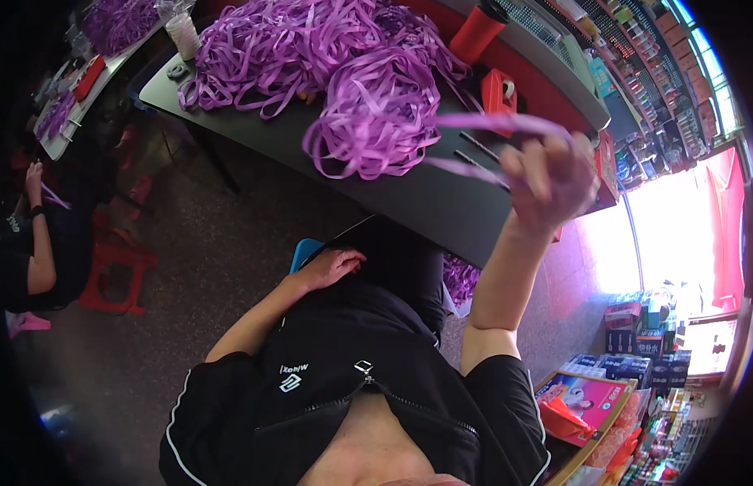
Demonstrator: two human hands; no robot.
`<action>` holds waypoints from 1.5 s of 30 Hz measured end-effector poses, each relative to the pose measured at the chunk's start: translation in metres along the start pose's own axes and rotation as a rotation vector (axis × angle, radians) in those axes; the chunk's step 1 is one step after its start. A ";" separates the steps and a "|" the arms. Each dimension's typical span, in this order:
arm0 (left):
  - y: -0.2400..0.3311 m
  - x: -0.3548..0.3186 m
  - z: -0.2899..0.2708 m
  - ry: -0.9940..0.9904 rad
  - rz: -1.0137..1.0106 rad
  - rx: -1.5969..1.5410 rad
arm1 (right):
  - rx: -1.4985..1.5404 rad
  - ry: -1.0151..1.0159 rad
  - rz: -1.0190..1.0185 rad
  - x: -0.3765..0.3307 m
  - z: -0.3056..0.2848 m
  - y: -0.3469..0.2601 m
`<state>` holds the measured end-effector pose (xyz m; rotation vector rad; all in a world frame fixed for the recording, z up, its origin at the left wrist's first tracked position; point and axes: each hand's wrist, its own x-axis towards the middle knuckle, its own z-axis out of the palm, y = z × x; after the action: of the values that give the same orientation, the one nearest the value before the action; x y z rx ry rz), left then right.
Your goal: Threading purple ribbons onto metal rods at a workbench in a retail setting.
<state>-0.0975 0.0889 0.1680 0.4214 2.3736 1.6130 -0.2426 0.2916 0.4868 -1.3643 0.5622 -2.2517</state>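
Note:
Raised over the right end of the dark table (425,202), my right hand (550,180) is closed on a purple ribbon (506,123). Two lengths of it stretch left toward a loose bundle of purple ribbon (378,121) at the table's near edge. Behind that bundle spreads a bigger heap of the same ribbon (271,49). My left hand (334,267) rests on my lap, its fingers loosely stretched and nothing in them. Just left of my right hand, two thin dark rods (478,146) lie near the ribbon; their kind is unclear.
A red tape dispenser (499,97) and a red cylinder (478,34) stand at the table's back right. Further left, a co-worker's hand (35,180) is beside a red stool (117,263). Under my seat side shows a blue stool (305,254). Stacked boxes (644,340) stand at right.

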 end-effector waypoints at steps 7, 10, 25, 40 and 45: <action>0.076 -0.013 -0.026 -0.018 -0.006 0.072 | -0.393 0.271 -0.064 -0.080 0.007 -0.032; 0.151 -0.025 -0.061 0.046 -0.025 -0.020 | -0.467 0.352 -0.013 -0.104 0.003 -0.019; 0.204 0.100 -0.115 0.353 0.603 1.077 | -0.072 -0.093 -0.335 -0.215 0.086 -0.073; 0.249 0.103 -0.172 0.758 0.421 0.935 | -0.878 1.158 0.154 -0.207 0.068 -0.079; 0.275 0.087 -0.047 0.190 0.598 0.165 | -0.575 0.888 0.299 -0.185 0.045 -0.066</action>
<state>-0.1672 0.1763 0.4377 1.1499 2.7003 1.7446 -0.1367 0.4451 0.4103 -0.3254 1.6719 -2.4350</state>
